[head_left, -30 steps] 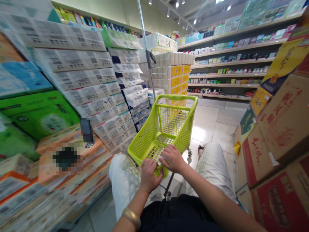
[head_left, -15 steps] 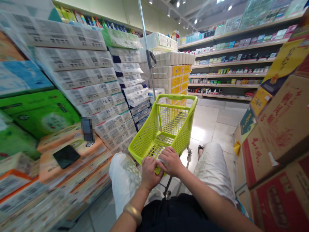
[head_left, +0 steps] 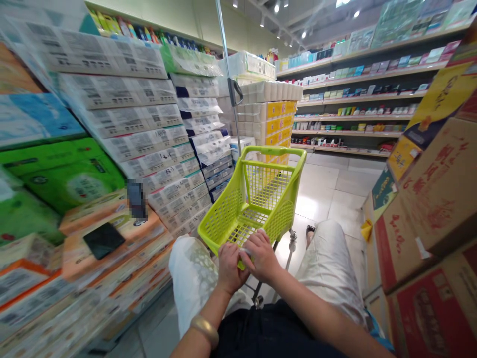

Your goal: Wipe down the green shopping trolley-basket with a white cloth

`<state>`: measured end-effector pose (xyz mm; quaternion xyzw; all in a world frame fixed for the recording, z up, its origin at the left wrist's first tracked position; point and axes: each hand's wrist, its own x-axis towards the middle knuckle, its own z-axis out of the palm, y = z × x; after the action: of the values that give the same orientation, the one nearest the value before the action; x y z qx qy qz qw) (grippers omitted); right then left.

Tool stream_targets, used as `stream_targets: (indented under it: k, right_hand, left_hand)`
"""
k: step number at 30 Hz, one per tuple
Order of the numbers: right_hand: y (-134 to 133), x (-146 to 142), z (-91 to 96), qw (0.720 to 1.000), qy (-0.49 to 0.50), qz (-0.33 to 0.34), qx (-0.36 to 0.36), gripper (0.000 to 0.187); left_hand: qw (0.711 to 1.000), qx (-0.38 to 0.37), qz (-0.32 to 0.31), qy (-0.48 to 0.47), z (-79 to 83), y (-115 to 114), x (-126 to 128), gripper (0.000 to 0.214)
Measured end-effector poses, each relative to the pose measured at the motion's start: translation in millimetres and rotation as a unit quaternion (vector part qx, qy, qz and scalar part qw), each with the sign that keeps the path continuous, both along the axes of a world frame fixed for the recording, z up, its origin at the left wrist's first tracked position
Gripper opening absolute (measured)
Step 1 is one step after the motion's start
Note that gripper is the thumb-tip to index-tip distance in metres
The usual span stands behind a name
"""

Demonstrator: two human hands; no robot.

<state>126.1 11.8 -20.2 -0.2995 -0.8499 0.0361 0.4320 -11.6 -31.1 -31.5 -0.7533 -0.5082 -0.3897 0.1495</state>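
A lime-green plastic shopping cart with a lattice basket stands between my knees, its near rim towards me. My left hand curls its fingers over that near rim, with a gold bangle round the wrist. Right beside it, my right hand is closed on the same rim, its thumb side against the left hand. The fingertips below the rim are hidden. No goods show in the basket.
Stacked tissue packs rise on the left, with a dark flat tablet-like device on an orange pack. A metal pole stands behind the cart. Cardboard cartons line the right. Stocked shelves stand beyond the tiled floor.
The right hand has shifted very slightly on the rim. The view has moved a little; the cart stays in nearly the same place between the knees.
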Motion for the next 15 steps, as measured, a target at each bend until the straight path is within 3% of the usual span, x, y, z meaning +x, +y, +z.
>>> stream_targets:
  k: [3,8,11,15]
  right_hand:
    - [14.2,8.1,2.9,0.998,-0.047,0.027,0.029,0.019]
    - [51.4,25.9,13.2,0.999,-0.02,-0.034,0.007,0.021]
    - [42.6,20.5,11.4,0.998,0.014,-0.056,-0.01,0.021]
    - [7.2,3.3,1.3,0.999,0.023,-0.026,-0.012,0.018]
  left_hand:
    - [1.0,-0.004,0.01,0.007,0.5,-0.6,-1.2,0.013]
    - [1.0,-0.017,0.023,0.0,0.0,2.4,0.4,0.014]
    - [0.999,-0.017,0.026,-0.005,-1.1,4.0,1.4,0.014]
    - [1.0,-0.005,0.009,-0.001,-2.9,3.2,0.5,0.015]
